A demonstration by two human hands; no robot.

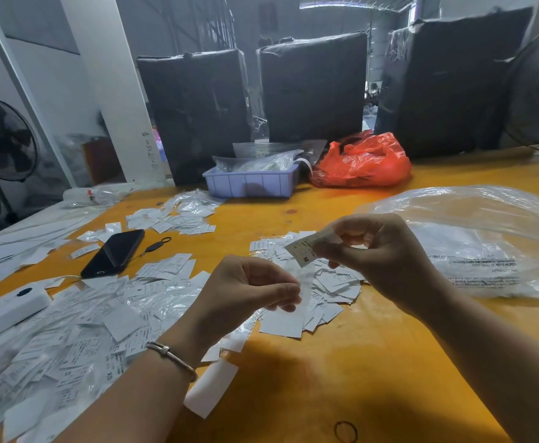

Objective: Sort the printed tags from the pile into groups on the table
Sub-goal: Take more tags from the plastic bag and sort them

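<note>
My right hand pinches a small white printed tag marked "M" above the table. My left hand is closed on a thin clear plastic sleeve that hangs just below the tag. Under both hands lies a group of white tags on the orange table. A big loose pile of tags and clear sleeves covers the near left. A smaller group of tags lies farther back on the left.
A black phone and a white device lie at the left. A large clear plastic bag sits at the right. A lilac tray and a red bag stand at the back. A rubber band lies near the front edge.
</note>
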